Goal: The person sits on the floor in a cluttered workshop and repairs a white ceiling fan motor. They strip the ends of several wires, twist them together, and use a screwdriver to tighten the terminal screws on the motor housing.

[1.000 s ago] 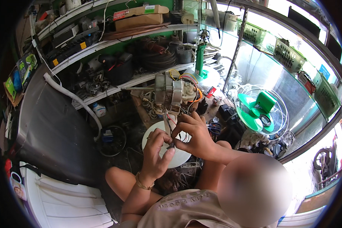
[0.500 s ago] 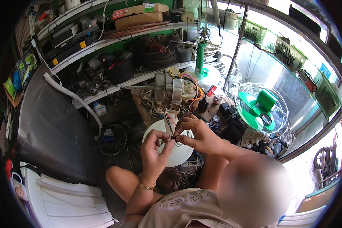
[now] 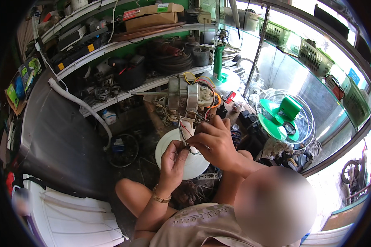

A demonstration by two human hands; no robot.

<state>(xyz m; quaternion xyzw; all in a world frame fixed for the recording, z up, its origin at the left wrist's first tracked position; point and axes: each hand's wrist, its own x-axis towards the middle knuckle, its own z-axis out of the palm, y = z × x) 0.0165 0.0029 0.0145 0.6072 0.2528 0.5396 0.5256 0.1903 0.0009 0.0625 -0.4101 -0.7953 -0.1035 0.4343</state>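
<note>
A metal fan motor (image 3: 178, 95) stands on a white stem above a round white fan base (image 3: 198, 168). Thin dark and red wires (image 3: 181, 129) hang from its underside down to my fingers. My left hand (image 3: 173, 164), with a gold bracelet at the wrist, pinches the wires between thumb and forefinger over the base. Close beside it, my right hand (image 3: 215, 142) has its thumb and forefinger closed on the wires too, its other fingers curled above. The exact spot where the fingertips meet the wires is partly hidden.
A white fan guard with green blades (image 3: 278, 119) lies to the right. Shelves (image 3: 144, 84) with coiled cable and parts run behind the motor. A dark panel (image 3: 62, 136) stands left, and a power strip (image 3: 207, 176) lies beside the base.
My right hand has shifted slightly, its back and knuckles now raised and turned over the wires. My left fingers have drawn closer together at the same place.
</note>
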